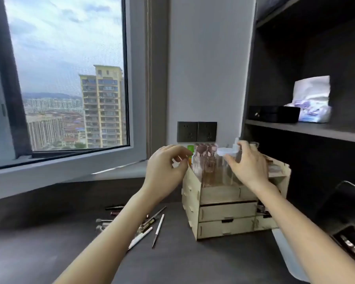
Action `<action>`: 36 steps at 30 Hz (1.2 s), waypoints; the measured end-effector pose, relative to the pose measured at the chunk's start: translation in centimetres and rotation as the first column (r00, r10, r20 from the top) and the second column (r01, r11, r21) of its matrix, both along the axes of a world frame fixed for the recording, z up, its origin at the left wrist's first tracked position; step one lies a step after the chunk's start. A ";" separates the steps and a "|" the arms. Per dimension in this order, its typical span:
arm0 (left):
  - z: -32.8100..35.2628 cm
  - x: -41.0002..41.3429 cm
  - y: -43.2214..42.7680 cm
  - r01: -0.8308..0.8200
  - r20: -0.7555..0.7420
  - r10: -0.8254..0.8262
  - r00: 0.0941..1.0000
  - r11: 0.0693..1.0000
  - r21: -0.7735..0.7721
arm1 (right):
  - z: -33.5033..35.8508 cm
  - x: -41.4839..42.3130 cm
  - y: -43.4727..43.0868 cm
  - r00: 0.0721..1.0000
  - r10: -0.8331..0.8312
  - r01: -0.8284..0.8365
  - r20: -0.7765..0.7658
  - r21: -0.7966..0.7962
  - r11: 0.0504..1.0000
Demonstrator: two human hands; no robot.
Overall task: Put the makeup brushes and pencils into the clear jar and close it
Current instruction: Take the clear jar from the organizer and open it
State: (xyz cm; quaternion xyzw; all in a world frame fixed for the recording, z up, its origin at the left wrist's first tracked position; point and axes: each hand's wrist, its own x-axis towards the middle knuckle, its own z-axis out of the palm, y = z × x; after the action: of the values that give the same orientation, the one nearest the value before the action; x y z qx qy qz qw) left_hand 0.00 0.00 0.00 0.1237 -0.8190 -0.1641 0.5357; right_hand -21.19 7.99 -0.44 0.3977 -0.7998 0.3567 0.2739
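Several makeup brushes and pencils (150,224) lie scattered on the dark desk, partly hidden by my left forearm. A clear jar (225,167) with a white lid (225,151) stands in the top of a pale wooden organizer (223,212). My right hand (247,163) is curled around the jar's right side and touches it near the lid. My left hand (166,167) hovers at the organizer's left corner, fingers loosely bent, holding nothing I can see.
Clear bottles with rose caps (205,160) stand beside the jar in the organizer. A green item (190,149) and wall sockets (196,131) sit behind. Dark shelves at right hold a black box (275,113) and a tissue pack (314,103). A window fills the left.
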 end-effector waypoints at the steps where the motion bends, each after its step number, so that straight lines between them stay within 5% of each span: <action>1: 0.0 -0.6 -0.3 0.007 -0.009 -0.007 1.000 1.000 0.014 | 0.2 -0.5 -0.7 1.000 -0.023 0.022 0.011 0.041 0.999; 9: -1.8 -3.3 -3.6 -0.035 0.043 0.033 0.999 0.998 0.044 | -0.6 -2.8 -5.5 0.991 -0.129 0.123 0.025 0.163 0.979; 17: -2.6 -2.8 -4.4 -0.039 0.016 0.037 0.999 0.994 0.098 | 3.2 1.1 -2.6 0.988 -0.112 0.071 -0.107 -0.334 0.940; 21: -2.5 -1.6 -2.8 -0.041 0.069 0.037 0.997 0.997 0.063 | 3.4 6.9 -0.1 0.969 0.215 -0.248 -0.126 -0.425 0.871; 24: -3.2 -0.1 -1.3 -0.168 0.138 0.185 0.973 0.978 -0.127 | 1.7 10.6 0.6 0.812 0.556 -0.460 0.178 -0.392 0.797; 27: -5.7 2.7 -1.0 -0.295 0.108 0.325 0.940 0.929 -0.225 | -0.5 12.6 1.0 0.677 0.636 -0.563 0.371 -0.296 0.772; 31: -10.3 7.7 -0.9 -0.261 0.237 0.329 0.914 0.924 -0.279 | -4.1 14.5 0.9 0.838 0.523 -0.541 0.155 0.101 0.835; 34: -12.3 11.4 -0.7 -0.160 0.396 0.220 0.892 0.971 -0.180 | -7.6 16.8 0.4 0.773 0.622 -0.632 0.128 0.073 0.771; 36: -13.3 13.4 -0.6 -0.088 0.489 0.037 0.871 0.993 0.083 | -9.6 18.1 0.1 0.703 0.706 -0.712 0.089 0.076 0.698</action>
State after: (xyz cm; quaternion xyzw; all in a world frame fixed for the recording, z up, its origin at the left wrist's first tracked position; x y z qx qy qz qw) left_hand 13.41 -0.55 -13.30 0.2147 -0.9135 -0.1519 0.3104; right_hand -3.10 8.08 -10.00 0.6790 -0.6095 0.4026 0.0733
